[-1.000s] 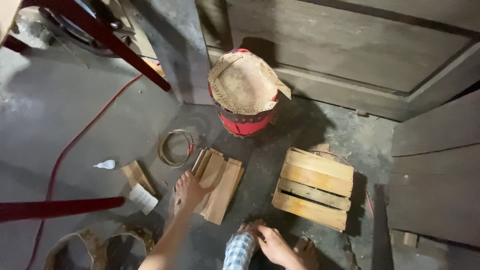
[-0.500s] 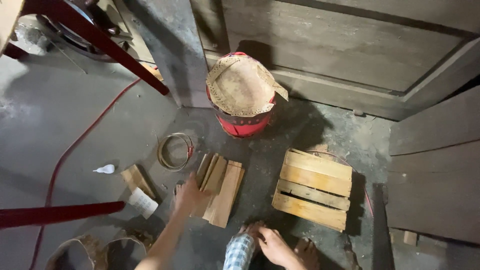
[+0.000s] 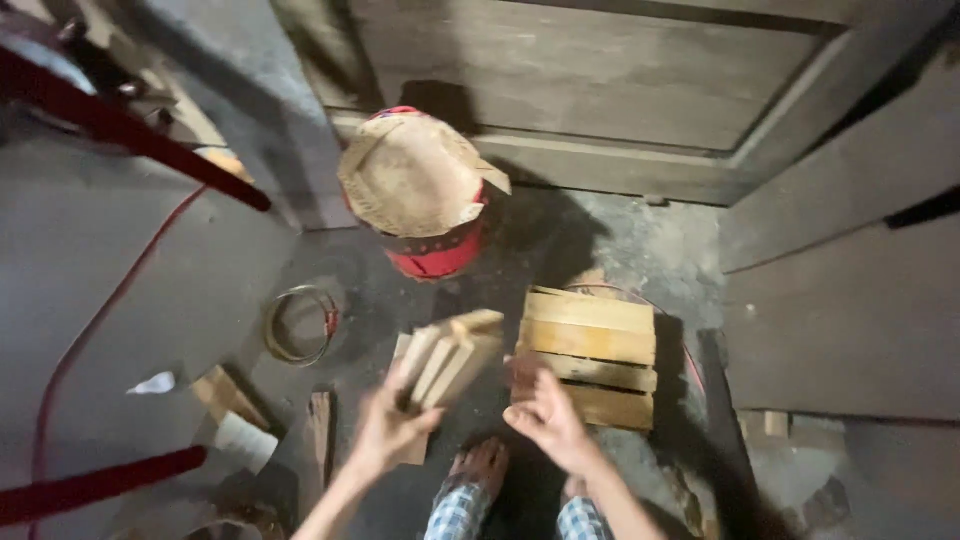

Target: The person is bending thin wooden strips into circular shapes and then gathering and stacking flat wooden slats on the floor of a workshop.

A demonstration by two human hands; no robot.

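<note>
Because they are thin, stiff and probably light, the wooden slats (image 3: 450, 358) at lower centre of the frame could slide apart, so a grip around their lower ends seems best. The left hand (image 3: 388, 432) closes its fingers around them. The right hand (image 3: 545, 418) is spread open, holding nothing, just before the small slatted pallet (image 3: 590, 355).

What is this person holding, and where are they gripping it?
The left hand grips a bundle of wooden slats at its lower end. The right hand is open and holds nothing.
</note>
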